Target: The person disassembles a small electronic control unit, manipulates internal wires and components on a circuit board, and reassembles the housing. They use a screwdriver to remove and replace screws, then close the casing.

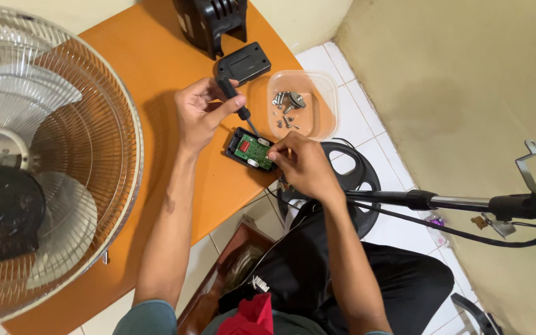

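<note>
My left hand [200,111] grips a black-handled screwdriver [236,99], its tip pointing down at a small black housing holding a green circuit board [250,151]. That housing lies near the edge of the orange table [156,62]. My right hand [302,162] pinches the right end of the housing and steadies it. Thin wires run from the housing down past the table edge.
A clear plastic tub [324,102] with several screws and metal parts sits right of the board. A black cover plate [243,62] and a black motor casing [209,22] lie further back. A fan grille with blades [51,161] fills the left. A fan stand pole [466,201] and round base [355,180] are on the tiled floor.
</note>
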